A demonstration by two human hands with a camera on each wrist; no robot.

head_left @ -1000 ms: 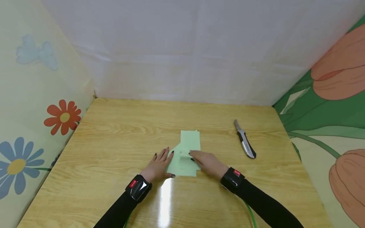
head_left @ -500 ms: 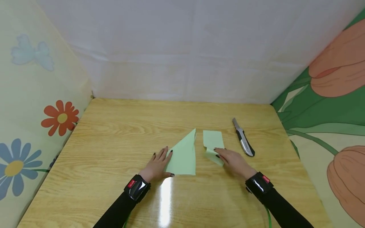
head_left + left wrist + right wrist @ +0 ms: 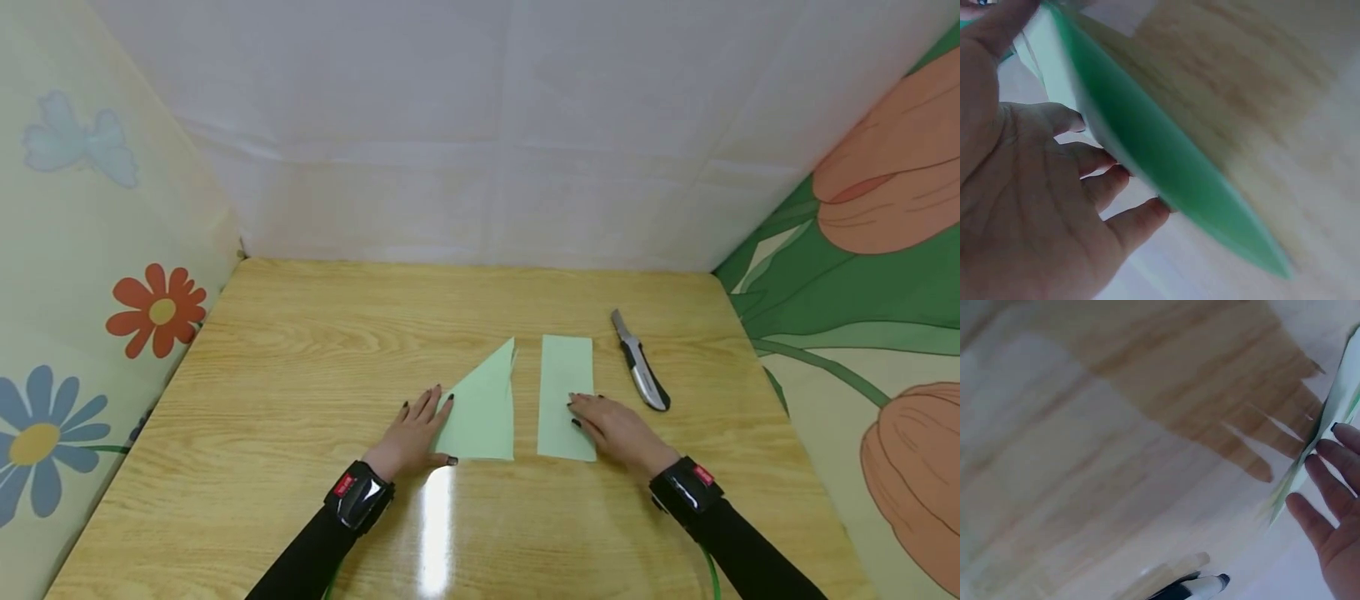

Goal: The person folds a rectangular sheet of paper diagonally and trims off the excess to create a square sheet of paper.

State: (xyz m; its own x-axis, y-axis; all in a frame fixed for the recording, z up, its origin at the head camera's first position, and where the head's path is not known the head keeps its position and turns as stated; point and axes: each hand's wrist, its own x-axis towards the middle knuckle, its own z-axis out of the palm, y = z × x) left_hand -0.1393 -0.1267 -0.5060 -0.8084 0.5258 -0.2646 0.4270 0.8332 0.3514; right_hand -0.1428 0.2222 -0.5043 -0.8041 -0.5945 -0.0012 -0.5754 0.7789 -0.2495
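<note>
Two pieces of light green paper lie apart on the wooden table. The left piece of paper (image 3: 480, 412) has a slanted upper-left edge and a pointed top, with a narrow fold or flap along its right side. My left hand (image 3: 411, 437) rests over its lower-left edge, fingers spread. In the left wrist view, that paper (image 3: 1166, 169) bows up from the table beside the fingertips. On the right lies a rectangular strip of paper (image 3: 562, 371), long side pointing away from me. The fingertips of my right hand (image 3: 618, 429) touch the strip's right half, the fingers lightly bent.
A silver and black utility knife (image 3: 643, 367) lies right of the strip, blade end pointing away. White cloth (image 3: 495, 167) hangs behind the table (image 3: 337, 333). Flower-patterned cloths stand at both sides. Green cables run below both wrists.
My right hand has moved right with the strip, drawing it off the left piece. The strip, buckled half a second ago, now lies flat. My left hand has stayed in place.
</note>
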